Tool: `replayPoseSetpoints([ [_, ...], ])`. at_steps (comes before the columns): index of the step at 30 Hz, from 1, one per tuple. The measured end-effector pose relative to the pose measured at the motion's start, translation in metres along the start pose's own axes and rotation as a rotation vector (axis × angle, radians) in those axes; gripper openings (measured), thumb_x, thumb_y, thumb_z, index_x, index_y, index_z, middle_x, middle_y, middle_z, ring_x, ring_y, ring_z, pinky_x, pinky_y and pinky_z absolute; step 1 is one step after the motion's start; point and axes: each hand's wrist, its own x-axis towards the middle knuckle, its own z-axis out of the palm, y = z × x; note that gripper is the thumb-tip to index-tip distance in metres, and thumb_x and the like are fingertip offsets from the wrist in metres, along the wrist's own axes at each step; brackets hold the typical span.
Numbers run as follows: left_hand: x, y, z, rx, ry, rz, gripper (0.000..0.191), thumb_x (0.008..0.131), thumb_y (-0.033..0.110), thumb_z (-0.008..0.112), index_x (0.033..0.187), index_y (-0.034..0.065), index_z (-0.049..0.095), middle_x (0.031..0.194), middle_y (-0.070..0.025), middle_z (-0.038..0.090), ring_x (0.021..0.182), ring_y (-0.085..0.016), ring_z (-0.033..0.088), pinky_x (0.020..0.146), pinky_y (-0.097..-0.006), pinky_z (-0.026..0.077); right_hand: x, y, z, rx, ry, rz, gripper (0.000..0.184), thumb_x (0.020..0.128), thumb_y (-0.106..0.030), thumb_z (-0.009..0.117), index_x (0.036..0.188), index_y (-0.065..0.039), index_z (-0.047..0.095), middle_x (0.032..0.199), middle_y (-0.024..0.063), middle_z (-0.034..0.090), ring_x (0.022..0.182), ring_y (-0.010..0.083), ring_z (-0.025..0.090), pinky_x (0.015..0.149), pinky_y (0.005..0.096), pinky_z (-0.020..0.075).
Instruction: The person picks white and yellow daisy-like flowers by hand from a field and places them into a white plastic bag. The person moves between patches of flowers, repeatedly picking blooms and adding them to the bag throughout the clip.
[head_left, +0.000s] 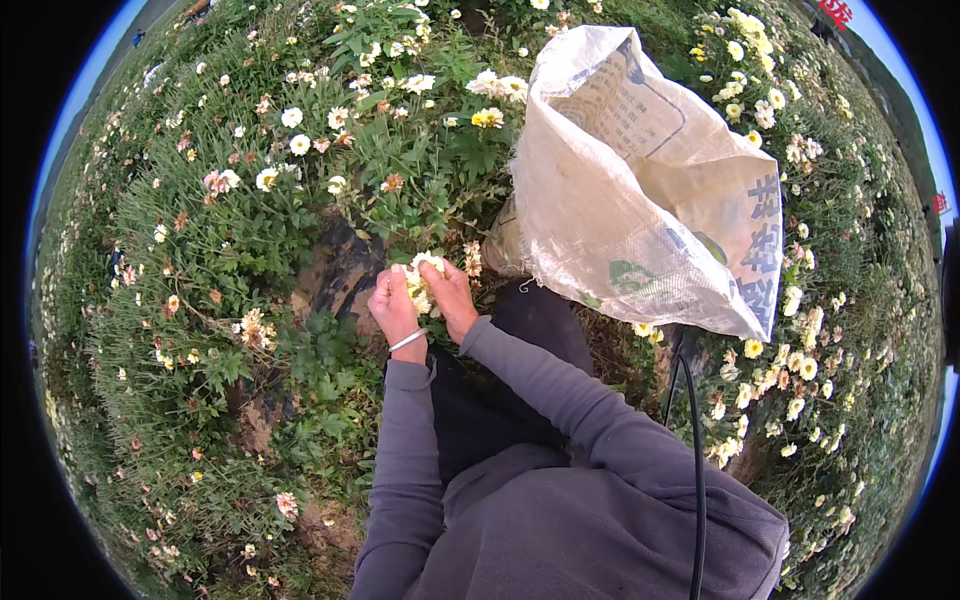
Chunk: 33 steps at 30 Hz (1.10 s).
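Observation:
My left hand (395, 304), with a white bracelet at its wrist, has its fingers curled at a small bunch of pale yellow chrysanthemum-like flower heads (420, 291). From the other side my right hand (451, 298) grips the same bunch, its thumb on the upper blooms. The two hands are close together in front of my legs, and the stems are hidden. Just right of them stands a white woven plastic sack (592, 217) with printing on it. Its mouth gapes wide, and its inner wall shows; the bottom is out of sight. A withered flower spike (472, 260) is beside my right hand.
Dense flowering plants (247, 225) surround me, with white, yellow and browned blooms. Dark plastic sheeting (345, 259) and bare soil (330, 532) show between rows. A black cable (697, 465) hangs over my right side. More blooms (787, 367) grow beyond the sack.

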Motion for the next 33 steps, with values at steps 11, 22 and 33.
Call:
replayPoseSetpoints([
  [11,-0.01,0.056,0.035,0.811,-0.079,0.689,0.037,0.087,0.018,0.039,0.119,-0.0014,0.042,0.112,-0.0157,0.049,0.112,-0.032,0.041,0.097,-0.0423,0.027,-0.026,-0.053,0.037,0.216,-0.221,-0.257,0.033,0.095,-0.025,0.037,0.115,-0.001,0.048,0.108,0.0046,0.053,0.1,0.0106,0.049,0.089,0.0248,0.0389],
  [22,-0.027,0.117,0.014,-0.334,-0.379,0.092,0.045,0.094,0.016,0.037,0.133,-0.0039,0.026,0.127,-0.0165,0.043,0.108,-0.023,0.049,0.093,-0.0353,0.042,-0.032,-0.102,0.042,0.75,-0.445,0.323,0.023,0.089,-0.023,0.05,0.102,-0.003,0.051,0.081,0.0129,0.058,0.052,0.0108,0.05,0.038,0.0192,0.0363],
  [33,-0.055,0.159,-0.028,0.27,-0.898,0.088,0.027,0.089,0.002,0.043,0.114,-0.0047,0.05,0.094,-0.0042,0.056,0.073,-0.01,0.056,0.066,-0.0226,0.049,-0.06,-0.116,0.012,0.508,-0.807,0.8,0.025,0.086,-0.024,0.046,0.092,-0.001,0.051,0.084,0.0179,0.057,0.059,0.0205,0.056,0.038,0.0227,0.041],
])
